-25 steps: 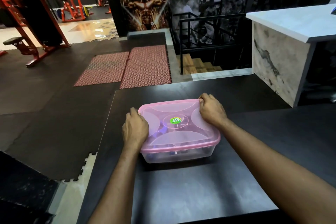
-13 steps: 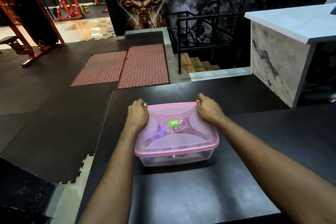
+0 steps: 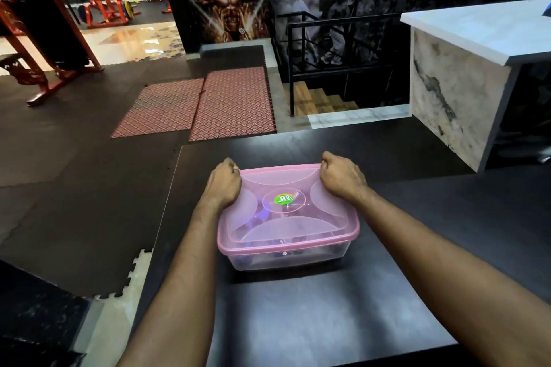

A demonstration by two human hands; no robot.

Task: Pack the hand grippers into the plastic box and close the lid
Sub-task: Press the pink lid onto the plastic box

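Note:
A clear plastic box (image 3: 286, 259) stands on the black table (image 3: 313, 322), covered by its pink translucent lid (image 3: 286, 223) with a green sticker in the middle. Dark and purple shapes of the hand grippers (image 3: 259, 222) show dimly through the lid and front wall. My left hand (image 3: 223, 185) is curled over the lid's far left corner, pressing on it. My right hand (image 3: 341, 176) is curled over the far right corner in the same way. The lid's near rim sits down along the box's edge.
A white marble counter (image 3: 465, 68) rises at the right past the table. A black stair railing (image 3: 328, 48) and steps lie straight ahead. Two red patterned floor mats (image 3: 205, 104) and orange gym machines (image 3: 44, 39) stand at the left.
My left hand has slid from the lid's left side up to its far left corner. My right hand has stayed at the far right corner.

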